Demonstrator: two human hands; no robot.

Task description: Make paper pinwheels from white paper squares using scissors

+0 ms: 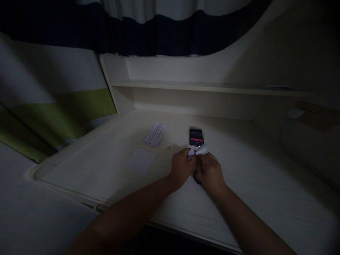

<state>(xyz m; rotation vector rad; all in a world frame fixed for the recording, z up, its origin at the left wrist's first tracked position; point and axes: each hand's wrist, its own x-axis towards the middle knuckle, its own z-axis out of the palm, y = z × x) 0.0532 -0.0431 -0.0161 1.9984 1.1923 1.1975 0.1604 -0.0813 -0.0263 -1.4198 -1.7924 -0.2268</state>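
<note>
A: How is the grip?
B: The left hand (182,166) has its fingers closed on the white paper (201,149). The right hand (211,171) is curled just beside it; whether it also pinches the paper, I cannot tell.
A: And the dark curved object (197,177)?
B: It shows below the right fingers. If it is a tool with a blade, a slip could cut the paper wrongly, or a finger.
A: Other dangers?
B: Uneven pulling may tear the paper. The phone (196,138) is just beyond, so a forward jerk might knock it. Farther left, a careless sleeve of air could scatter the small scraps (168,145) and the paper strips (156,134).
</note>
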